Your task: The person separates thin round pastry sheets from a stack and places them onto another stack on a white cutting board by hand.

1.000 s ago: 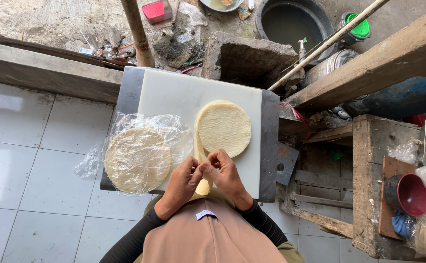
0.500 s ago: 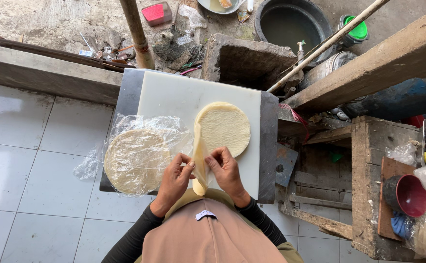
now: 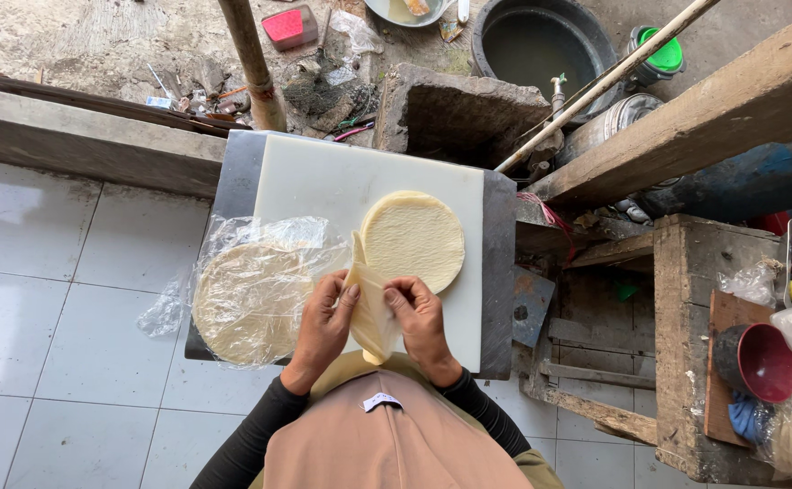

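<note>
A thin, pale wrapper sheet (image 3: 371,308) hangs folded and limp between both hands at about 6 o'clock on the white cutting board (image 3: 324,186), lifted just clear of the board's near edge.

Going left to right: at 9 o'clock of the hands lies a round stack of wrappers (image 3: 249,303) inside a crumpled clear plastic bag (image 3: 171,308), resting on the board's left side and spilling onto the grey tabletop (image 3: 233,177). The left hand (image 3: 324,326) comes next, fingers curled and thumb pressed on the sheet's left edge, pinching it. The right hand (image 3: 419,317) mirrors it, fingertips closed on the sheet's right edge, so the sheet is gripped from both sides. At 12 to 1 o'clock of the hands, a single round wrapper (image 3: 412,240) lies flat on the board, its near rim touching or nearly touching the top of the held sheet.

Farther right, at 3 o'clock, a rough wooden stand (image 3: 695,299) carries a dark red bowl (image 3: 767,362). At 1 o'clock, well apart, sits a large dark basin (image 3: 541,41) on the ground, with a long pale pole (image 3: 609,81) slanting across in front of it.
</note>
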